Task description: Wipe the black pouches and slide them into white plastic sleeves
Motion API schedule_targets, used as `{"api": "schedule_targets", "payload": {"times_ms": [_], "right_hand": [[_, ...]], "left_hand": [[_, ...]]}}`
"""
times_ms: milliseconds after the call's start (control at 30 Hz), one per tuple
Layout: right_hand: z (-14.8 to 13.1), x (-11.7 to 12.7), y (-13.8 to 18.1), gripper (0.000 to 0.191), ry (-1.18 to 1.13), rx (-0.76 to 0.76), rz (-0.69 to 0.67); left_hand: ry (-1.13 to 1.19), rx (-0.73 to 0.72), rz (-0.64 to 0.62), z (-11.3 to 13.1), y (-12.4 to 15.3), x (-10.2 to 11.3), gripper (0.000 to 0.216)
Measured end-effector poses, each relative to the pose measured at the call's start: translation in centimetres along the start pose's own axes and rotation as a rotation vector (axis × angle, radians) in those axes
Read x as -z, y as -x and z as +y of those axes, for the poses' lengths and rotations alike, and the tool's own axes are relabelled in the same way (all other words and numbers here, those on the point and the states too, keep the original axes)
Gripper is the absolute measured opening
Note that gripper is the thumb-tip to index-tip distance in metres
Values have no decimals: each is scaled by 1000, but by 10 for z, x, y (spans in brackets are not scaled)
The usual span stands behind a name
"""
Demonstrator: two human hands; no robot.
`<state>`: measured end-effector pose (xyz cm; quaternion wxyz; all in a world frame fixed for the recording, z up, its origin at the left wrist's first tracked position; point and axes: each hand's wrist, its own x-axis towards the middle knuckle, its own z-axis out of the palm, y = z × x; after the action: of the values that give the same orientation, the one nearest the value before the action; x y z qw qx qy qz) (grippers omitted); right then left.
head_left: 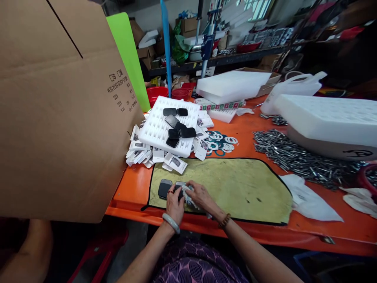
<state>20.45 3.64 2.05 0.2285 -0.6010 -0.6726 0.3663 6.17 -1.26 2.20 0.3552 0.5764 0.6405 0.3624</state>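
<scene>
On the yellow-green mat (235, 184), my left hand (175, 206) grips the near side of a flat black pad-shaped piece (179, 184), whose lower part is hidden by my fingers. My right hand (202, 196) has its fingers closed around a crumpled whitish cloth (188, 195), which lies against that piece. Just left of my hands, another dark, round-cornered pad (165, 188) rests flat on the mat. Farther up, several black hinged pads (179, 131) lie unfolded on a white foam tray (153, 125).
Small white printed boxes (176, 163) are heaped around the foam tray. Beside them lie white and teal rings (220, 143). Metal rods (294, 157) pile up at right, near a big foam block (330, 125). A large cardboard box (59, 118) walls off the left.
</scene>
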Motion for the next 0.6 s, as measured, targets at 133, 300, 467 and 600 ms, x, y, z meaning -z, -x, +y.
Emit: {"api": "schedule_targets", "payload": {"times_ms": [133,300,467,600], "right_hand": [[-18,27,-23,25,177,103,-41],[-63,101,-94,34,401,88,276],[-90,134,-153,53,761,274,255],[-95,130,-171,42,911,368,77]], "left_hand": [[-223,-81,-206,5,1,3,53],[-367,-70,-304,2,-2,6,56],[-301,-79,-305,3,1,11,54],[-192,-245,-166,24,-33,27,52]]}}
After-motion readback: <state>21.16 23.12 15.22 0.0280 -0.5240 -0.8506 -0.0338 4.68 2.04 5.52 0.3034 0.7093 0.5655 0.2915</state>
